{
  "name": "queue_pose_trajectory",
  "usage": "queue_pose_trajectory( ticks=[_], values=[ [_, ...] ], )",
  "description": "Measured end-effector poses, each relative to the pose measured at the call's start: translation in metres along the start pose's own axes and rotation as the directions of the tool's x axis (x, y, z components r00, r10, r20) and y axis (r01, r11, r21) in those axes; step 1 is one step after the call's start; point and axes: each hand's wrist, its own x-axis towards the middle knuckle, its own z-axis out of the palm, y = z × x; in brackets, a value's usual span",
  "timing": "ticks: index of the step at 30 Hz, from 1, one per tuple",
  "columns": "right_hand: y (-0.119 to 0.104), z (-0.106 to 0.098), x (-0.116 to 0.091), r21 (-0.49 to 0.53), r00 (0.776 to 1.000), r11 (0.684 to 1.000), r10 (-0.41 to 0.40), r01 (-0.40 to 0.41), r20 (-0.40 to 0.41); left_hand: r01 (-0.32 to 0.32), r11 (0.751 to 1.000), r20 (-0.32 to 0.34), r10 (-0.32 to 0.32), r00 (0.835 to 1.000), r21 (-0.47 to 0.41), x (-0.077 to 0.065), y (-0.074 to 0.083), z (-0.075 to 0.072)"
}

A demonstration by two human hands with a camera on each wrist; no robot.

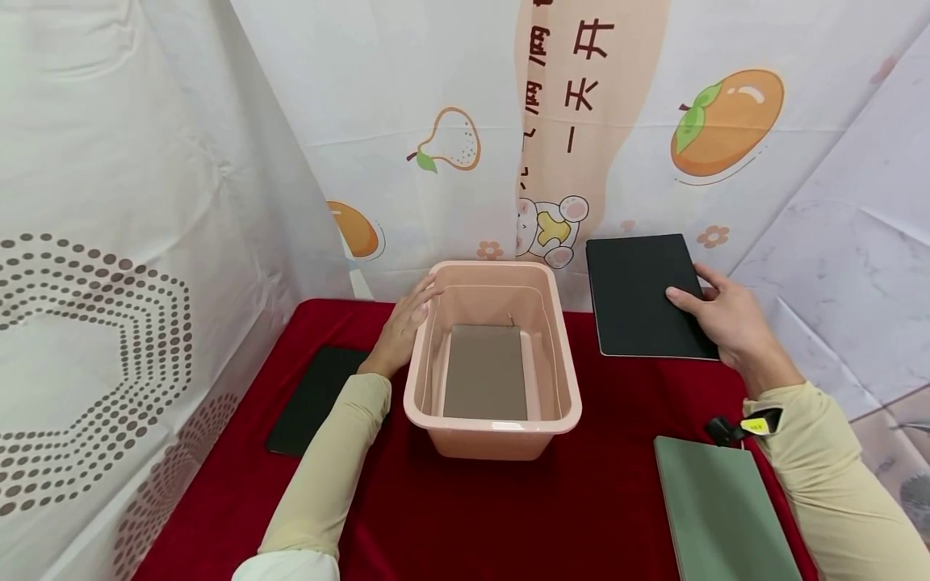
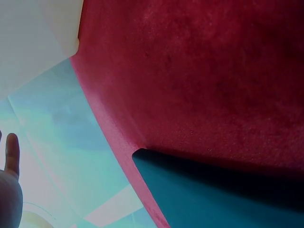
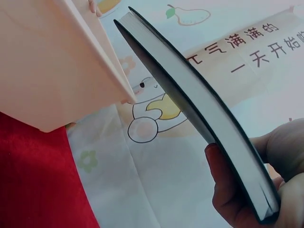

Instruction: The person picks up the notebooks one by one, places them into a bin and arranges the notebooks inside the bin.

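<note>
My right hand [image 1: 734, 319] pinches a black notebook [image 1: 643, 298] by its right edge, thumb on the cover facing me. In the right wrist view the notebook [image 3: 204, 109] is raised, its white page edges showing between two dark covers, slightly bowed. My left hand [image 1: 401, 327] rests at the left rim of a pink plastic basin [image 1: 490, 444], fingers extended. Only a finger and part of the palm of the left hand [image 2: 12, 190] enter the left wrist view. Flat on the basin's bottom lies a grey-brown notebook [image 1: 485, 371].
A dark notebook [image 1: 316, 399] lies left of the basin, partly behind my left forearm. At the front right, a green notebook [image 1: 726, 508] lies beside my right forearm. Red cloth [image 1: 465, 516] covers the table, and a printed curtain [image 1: 363, 121] hangs close behind it.
</note>
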Motion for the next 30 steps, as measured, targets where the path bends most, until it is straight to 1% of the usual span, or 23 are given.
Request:
queue_pose_trajectory(
  ticks=[4,12,16,18,22,26,30],
  values=[
    [-0.005,0.006,-0.001,0.013,1.0,1.0,-0.006,0.006,0.006,0.006,1.0,0.004,-0.006,1.0,-0.003,0.0,0.001,0.0],
    [-0.015,0.019,-0.002,0.108,0.997,0.994,-0.015,0.007,0.073,0.003,1.0,0.003,-0.003,1.0,-0.002,-0.001,0.004,0.0],
    [-0.02,0.022,-0.001,0.128,0.996,0.992,-0.004,-0.007,0.087,0.004,1.0,0.006,-0.004,1.0,-0.002,0.0,0.005,0.0],
    [-0.021,0.024,-0.001,0.138,0.996,0.99,-0.001,-0.011,0.085,-0.001,1.0,0.004,0.001,1.0,-0.006,0.0,0.005,0.0],
    [-0.023,0.029,0.001,0.145,0.997,0.989,-0.019,0.008,0.072,-0.012,1.0,0.003,0.012,1.0,-0.005,0.001,0.003,0.001],
    [-0.027,0.036,0.003,0.17,0.998,0.985,-0.029,0.019,0.057,-0.009,1.0,0.003,0.009,1.0,-0.003,0.001,0.002,0.001],
    [-0.032,0.043,0.005,0.199,0.998,0.98,-0.03,0.017,0.063,-0.009,1.0,-0.001,0.009,1.0,-0.006,0.0,0.001,0.001]
  ],
)
